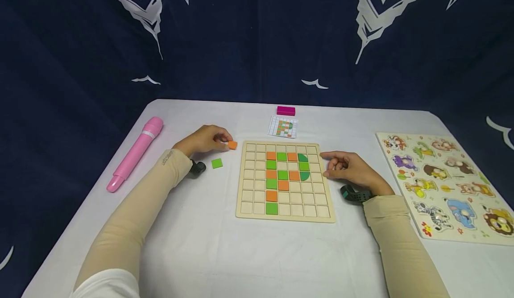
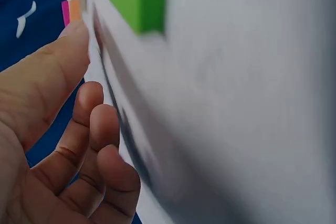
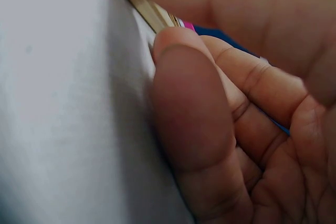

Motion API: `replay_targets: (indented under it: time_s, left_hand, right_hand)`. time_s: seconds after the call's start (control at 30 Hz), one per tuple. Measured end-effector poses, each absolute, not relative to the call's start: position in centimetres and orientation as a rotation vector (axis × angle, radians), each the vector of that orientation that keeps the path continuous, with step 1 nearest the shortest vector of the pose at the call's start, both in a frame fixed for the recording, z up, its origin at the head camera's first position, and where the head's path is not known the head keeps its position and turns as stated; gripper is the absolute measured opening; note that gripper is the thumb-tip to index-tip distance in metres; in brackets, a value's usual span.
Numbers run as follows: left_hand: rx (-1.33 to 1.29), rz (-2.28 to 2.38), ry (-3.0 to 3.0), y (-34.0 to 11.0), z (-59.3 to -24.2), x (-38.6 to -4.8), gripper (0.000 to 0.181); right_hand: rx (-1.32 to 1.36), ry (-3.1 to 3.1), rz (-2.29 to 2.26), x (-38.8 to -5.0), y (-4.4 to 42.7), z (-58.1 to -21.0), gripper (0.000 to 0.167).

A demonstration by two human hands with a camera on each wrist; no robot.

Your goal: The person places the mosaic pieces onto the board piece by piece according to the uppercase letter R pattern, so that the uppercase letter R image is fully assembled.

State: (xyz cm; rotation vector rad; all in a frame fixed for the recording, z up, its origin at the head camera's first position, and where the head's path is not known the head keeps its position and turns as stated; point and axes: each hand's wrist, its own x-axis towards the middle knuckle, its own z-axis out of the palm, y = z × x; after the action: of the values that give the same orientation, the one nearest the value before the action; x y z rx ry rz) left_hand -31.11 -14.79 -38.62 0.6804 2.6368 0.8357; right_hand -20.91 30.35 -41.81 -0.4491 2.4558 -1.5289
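My left hand pinches an orange square tile between thumb and fingertips, left of the wooden grid board. In the left wrist view the orange tile shows just past the thumb tip. A loose green square tile lies on the table near that wrist. On the board, orange and green squares and two dark green rounded pieces form a letter P-like figure. My right hand rests at the board's right edge, its index finger and thumb touching the rim and the other fingers loosely bent.
Behind the board lie a pattern card and a magenta block. A pink microphone-shaped object lies at the left. An animal puzzle board takes up the right side. A dark blue curtain hangs behind the white table.
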Motion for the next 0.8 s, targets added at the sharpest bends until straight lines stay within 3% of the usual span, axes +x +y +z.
replay_targets:
  time_s: [0.27,0.8]
  left_hand:
    - [0.751,0.906,2.653,-13.2,-37.6,-28.9,0.029]
    - [0.625,1.264,2.573,-8.5,-37.9,-23.3,0.032]
  right_hand:
    - [-0.452,2.455,-1.533,-20.9,30.4,-41.9,0.06]
    - [-0.445,2.461,-1.524,-20.9,30.4,-41.9,0.059]
